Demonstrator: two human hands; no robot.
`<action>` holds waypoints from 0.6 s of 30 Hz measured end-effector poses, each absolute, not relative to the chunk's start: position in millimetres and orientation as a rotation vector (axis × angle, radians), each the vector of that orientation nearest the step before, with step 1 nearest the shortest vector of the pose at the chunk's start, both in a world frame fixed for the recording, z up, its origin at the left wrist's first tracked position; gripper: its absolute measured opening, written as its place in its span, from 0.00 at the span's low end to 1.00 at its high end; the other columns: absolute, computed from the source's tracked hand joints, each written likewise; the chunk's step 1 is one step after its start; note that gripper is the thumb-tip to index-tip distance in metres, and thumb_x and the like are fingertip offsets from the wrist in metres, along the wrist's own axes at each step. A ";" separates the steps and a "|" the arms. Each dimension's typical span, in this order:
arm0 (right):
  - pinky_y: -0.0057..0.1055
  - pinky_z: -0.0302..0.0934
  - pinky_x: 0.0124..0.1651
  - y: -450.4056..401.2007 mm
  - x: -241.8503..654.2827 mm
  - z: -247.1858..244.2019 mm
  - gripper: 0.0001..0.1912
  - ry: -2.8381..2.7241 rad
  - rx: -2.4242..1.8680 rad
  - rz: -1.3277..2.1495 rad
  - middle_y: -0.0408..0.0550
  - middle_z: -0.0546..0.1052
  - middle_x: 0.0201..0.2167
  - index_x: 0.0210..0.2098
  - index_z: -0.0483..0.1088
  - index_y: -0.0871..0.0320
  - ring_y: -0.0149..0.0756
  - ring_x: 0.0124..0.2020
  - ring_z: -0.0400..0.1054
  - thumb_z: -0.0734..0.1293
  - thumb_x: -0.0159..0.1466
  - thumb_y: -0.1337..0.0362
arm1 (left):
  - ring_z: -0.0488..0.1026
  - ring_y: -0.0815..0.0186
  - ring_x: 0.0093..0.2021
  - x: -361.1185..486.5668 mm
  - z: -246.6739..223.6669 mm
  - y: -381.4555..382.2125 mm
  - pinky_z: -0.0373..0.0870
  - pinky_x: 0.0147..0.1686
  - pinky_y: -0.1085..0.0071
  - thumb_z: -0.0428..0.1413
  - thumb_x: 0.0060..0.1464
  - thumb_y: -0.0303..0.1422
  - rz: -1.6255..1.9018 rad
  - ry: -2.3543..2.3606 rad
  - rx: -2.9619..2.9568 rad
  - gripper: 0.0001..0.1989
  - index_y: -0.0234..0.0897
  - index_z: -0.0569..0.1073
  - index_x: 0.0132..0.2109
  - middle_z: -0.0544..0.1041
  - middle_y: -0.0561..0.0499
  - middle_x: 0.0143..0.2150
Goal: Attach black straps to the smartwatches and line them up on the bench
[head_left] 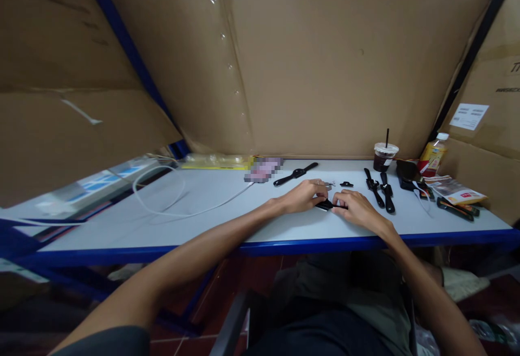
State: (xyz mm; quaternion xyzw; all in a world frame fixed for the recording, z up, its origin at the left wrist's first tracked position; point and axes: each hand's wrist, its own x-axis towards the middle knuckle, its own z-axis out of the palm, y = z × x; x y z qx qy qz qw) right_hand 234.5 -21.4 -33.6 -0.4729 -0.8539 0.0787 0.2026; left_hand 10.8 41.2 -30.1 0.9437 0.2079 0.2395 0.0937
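Observation:
Both hands meet over the white tabletop, right of the middle of the head view. My left hand (305, 196) has its fingers closed on the left part of a small black tool (324, 205). My right hand (354, 207) pinches the thin right end of that black piece. Behind the hands lie a small black part (346, 184) and a small metal piece (330, 185). A black tool with two handles (297, 173) rests behind my left hand. Two similar black tools (374, 187) (387, 192) lie to the right of my right hand.
A blue-edged white table (211, 226) carries a phone (264, 170) with a white cable (203, 213). Towards the back right stand a lidded drink cup (384, 157) and a bottle (435, 155), near packets (457, 190) and a black case (407, 175). Cardboard (317, 63) walls the back and sides.

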 end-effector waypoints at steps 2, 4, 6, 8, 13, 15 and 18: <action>0.29 0.50 0.38 -21.6 234.3 -33.3 0.02 -2.389 -1.321 0.221 0.44 0.71 0.32 0.38 0.73 0.55 0.35 0.34 0.63 0.69 0.65 0.65 | 0.72 0.63 0.39 11.2 -28.4 40.0 0.69 0.42 0.65 0.53 0.63 0.27 0.701 0.618 2.790 0.08 0.36 0.78 0.39 0.77 0.47 0.37; 0.29 0.50 0.38 -21.9 234.1 -32.8 0.01 -2.389 -1.328 0.217 0.44 0.71 0.32 0.37 0.73 0.55 0.35 0.35 0.63 0.69 0.65 0.65 | 0.72 0.62 0.41 11.8 -27.7 39.5 0.69 0.44 0.65 0.54 0.62 0.27 0.719 0.625 2.789 0.07 0.36 0.78 0.39 0.77 0.47 0.37; 0.29 0.50 0.38 -22.1 233.8 -32.6 0.01 -2.383 -1.335 0.215 0.44 0.71 0.32 0.37 0.73 0.55 0.35 0.35 0.63 0.69 0.65 0.65 | 0.72 0.62 0.41 12.4 -28.3 39.5 0.69 0.44 0.64 0.54 0.62 0.28 0.744 0.644 2.797 0.08 0.36 0.78 0.37 0.77 0.47 0.36; 0.29 0.50 0.38 -21.8 233.9 -32.9 0.01 -2.378 -1.336 0.218 0.44 0.71 0.32 0.36 0.73 0.55 0.35 0.34 0.63 0.69 0.65 0.65 | 0.72 0.62 0.39 13.0 -29.7 39.9 0.69 0.43 0.65 0.53 0.63 0.28 0.740 0.664 2.800 0.09 0.36 0.78 0.37 0.77 0.47 0.35; 0.29 0.50 0.38 -21.0 234.9 -34.2 0.01 -2.381 -1.327 0.224 0.43 0.71 0.32 0.36 0.73 0.55 0.34 0.34 0.63 0.69 0.65 0.65 | 0.72 0.64 0.37 12.8 -31.7 41.5 0.68 0.40 0.66 0.53 0.63 0.27 0.736 0.651 2.807 0.09 0.36 0.78 0.37 0.77 0.48 0.34; 0.29 0.50 0.38 -21.6 234.8 -33.6 0.01 -2.380 -1.324 0.219 0.43 0.71 0.32 0.36 0.73 0.55 0.34 0.34 0.63 0.68 0.65 0.66 | 0.72 0.63 0.38 12.0 -31.2 42.6 0.69 0.41 0.66 0.53 0.63 0.28 0.742 0.640 2.810 0.09 0.36 0.78 0.37 0.77 0.48 0.34; 0.29 0.51 0.39 -23.5 233.8 -31.2 0.00 -2.376 -1.330 0.213 0.43 0.71 0.32 0.36 0.73 0.55 0.34 0.35 0.63 0.69 0.65 0.66 | 0.73 0.64 0.38 10.7 -30.5 44.7 0.69 0.41 0.67 0.54 0.62 0.27 0.721 0.634 2.794 0.08 0.36 0.79 0.38 0.78 0.47 0.35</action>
